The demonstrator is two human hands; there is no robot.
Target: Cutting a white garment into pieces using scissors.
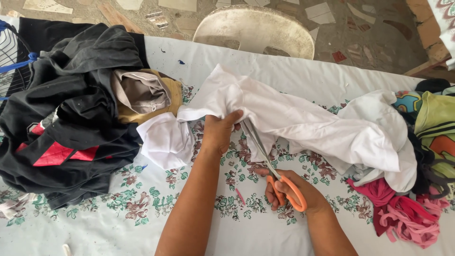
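White cotton garment lies crumpled across the middle of the tabletop, which is covered by a white cloth with a floral print. Left hand is closed, pinching a fold of the white fabric near its left end, thumb on top. Right hand grips the orange-handled scissors, fingers through the loops; blades point up and away, parted a little, with the tips at the fabric edge just beside the left hand. A bunched white piece sits just left of the left hand, touching the garment. Further left: pile of black clothes with red patches, tan and beige garment on top of its right side. Right edge: heap of pink fabric strips under the white garment's end, multicoloured printed clothes beside it. White plastic chair stands past the far edge of the tabletop, on a mosaic tile floor.
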